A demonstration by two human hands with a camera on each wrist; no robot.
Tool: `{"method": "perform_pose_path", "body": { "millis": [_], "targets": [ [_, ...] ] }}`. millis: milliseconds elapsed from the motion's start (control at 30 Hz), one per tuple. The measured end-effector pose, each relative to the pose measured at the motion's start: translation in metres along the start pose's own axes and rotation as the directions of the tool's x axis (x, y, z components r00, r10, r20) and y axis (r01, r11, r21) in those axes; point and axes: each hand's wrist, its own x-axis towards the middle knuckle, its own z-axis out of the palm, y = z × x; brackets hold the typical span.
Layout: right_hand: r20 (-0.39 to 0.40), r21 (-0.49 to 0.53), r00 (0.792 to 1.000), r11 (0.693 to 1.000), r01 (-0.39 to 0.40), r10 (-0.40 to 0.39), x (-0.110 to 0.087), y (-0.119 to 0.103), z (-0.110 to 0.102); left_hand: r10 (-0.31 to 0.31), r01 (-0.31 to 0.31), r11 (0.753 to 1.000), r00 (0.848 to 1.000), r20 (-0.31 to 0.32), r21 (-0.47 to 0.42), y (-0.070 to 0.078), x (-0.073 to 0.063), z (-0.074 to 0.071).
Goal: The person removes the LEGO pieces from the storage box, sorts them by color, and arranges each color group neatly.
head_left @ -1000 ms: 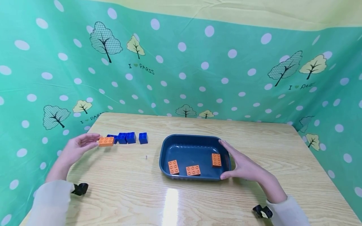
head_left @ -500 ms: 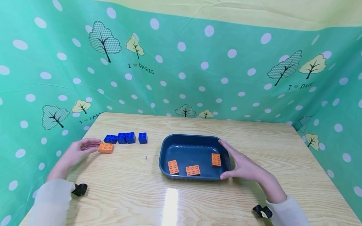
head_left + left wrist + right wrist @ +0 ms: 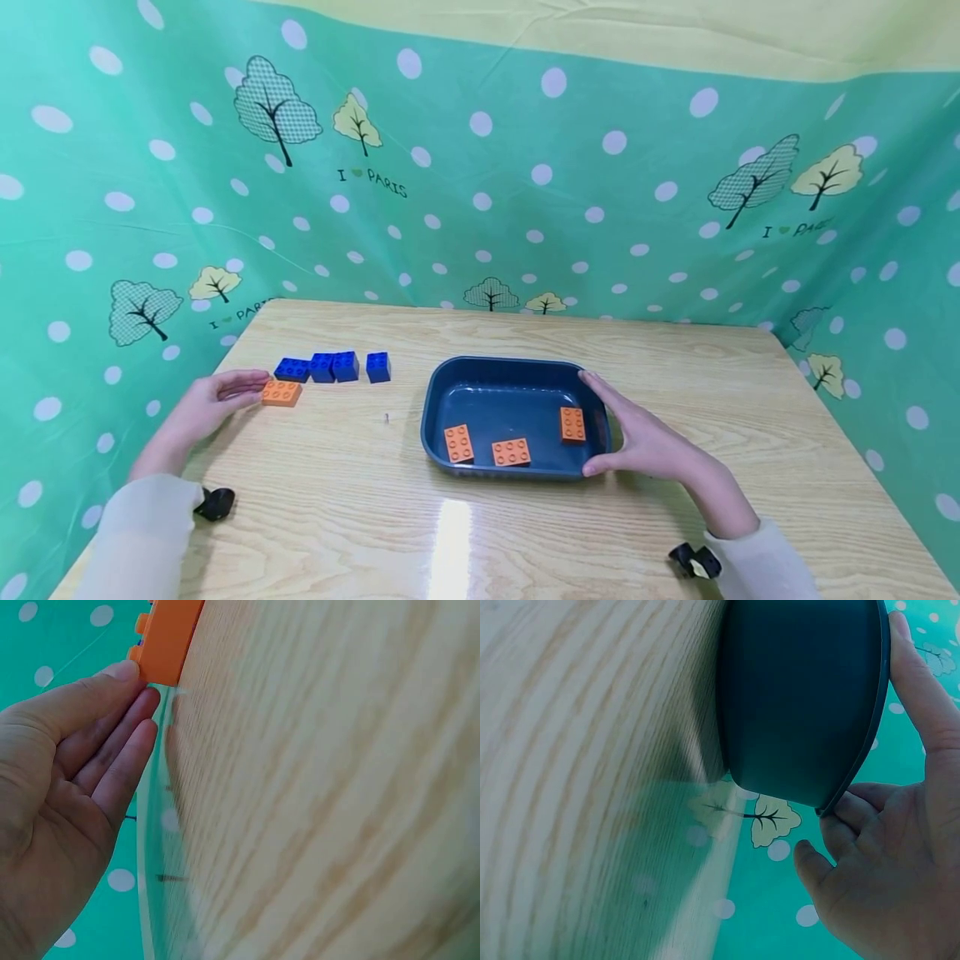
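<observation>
In the head view, my left hand [image 3: 206, 406] is at the left end of an orange building brick [image 3: 281, 393] lying studs up on the table. The left wrist view shows the thumb [image 3: 112, 684] at the corner of this brick; the index finger is mostly hidden behind it. My right hand [image 3: 651, 442] spans the right end of a dark blue plastic container [image 3: 487, 406], thumb on the near corner and fingers at the far one. Inside lie three orange bricks: one at left [image 3: 459, 444], a middle brick [image 3: 512, 452] and one at right [image 3: 572, 425].
Just behind the held brick, several blue bricks [image 3: 346, 366] stand in a row on the wooden table [image 3: 360, 517]. A tiny scrap [image 3: 386, 418] lies left of the container. Green dotted cloth [image 3: 480, 200] hangs around the table's back and sides.
My left hand has lowered the orange brick onto the table in front of the blue bricks, uncovering the leftmost blue one. The right hand and the container stay put.
</observation>
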Motion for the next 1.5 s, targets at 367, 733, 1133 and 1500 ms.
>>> {"method": "perform_pose_path", "body": {
  "millis": [367, 733, 1133, 1500],
  "targets": [
    [0.006, -0.002, 1.0, 1.0, -0.001, 0.001, 0.0, -0.001, -0.001, -0.118, 0.118, 0.992, 0.993, -0.015, -0.035, 0.016, -0.006, -0.006],
    [0.01, 0.004, 1.0, 1.0, 0.007, -0.007, -0.001, 0.0, -0.002, 0.059, -0.072, 0.989, 0.993, -0.101, -0.131, 0.049, 0.004, -0.006],
    [0.014, 0.007, 1.0, 1.0, 0.006, -0.006, -0.001, -0.002, -0.003, 0.156, -0.165, 0.969, 0.986, -0.064, -0.186, 0.099, 0.018, 0.007],
    [0.011, 0.001, 1.0, 1.0, 0.014, -0.014, -0.001, -0.001, -0.001, 0.244, -0.239, 0.943, 0.97, -0.006, -0.232, 0.147, 0.036, 0.037]
  ]
}}
